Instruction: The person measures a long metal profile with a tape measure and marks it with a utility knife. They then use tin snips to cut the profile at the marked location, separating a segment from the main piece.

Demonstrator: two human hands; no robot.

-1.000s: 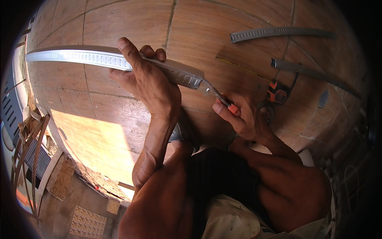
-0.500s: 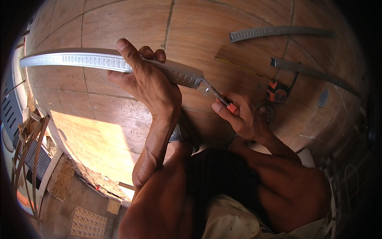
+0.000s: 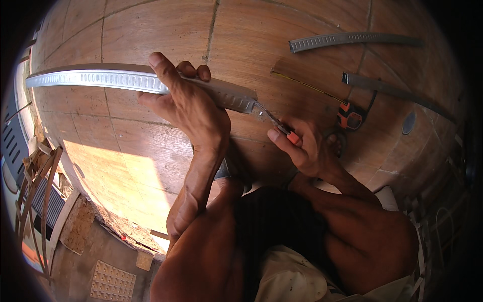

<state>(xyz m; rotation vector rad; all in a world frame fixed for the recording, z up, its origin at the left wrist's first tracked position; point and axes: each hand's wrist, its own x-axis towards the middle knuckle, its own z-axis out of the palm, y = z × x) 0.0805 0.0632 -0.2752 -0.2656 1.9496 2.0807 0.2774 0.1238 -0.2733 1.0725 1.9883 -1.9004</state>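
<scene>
A long silver metal channel with a row of pressed slots runs from the far left to the middle. My left hand grips it near its right end, thumb and fingers wrapped round it. Red-handled metal snips are in my right hand, which is closed on the handles. Their narrow blades touch the lower corner of the channel's cut end. How far the blades are apart is too small to tell.
Two more grey pieces, an upper metal channel and a lower metal channel, lie on the tiled floor at right. An orange-black tape measure has its yellow blade pulled out. Wooden sticks stand at left.
The channel's left end and my left hand have dropped very slightly. The snips stay at the channel's end.
</scene>
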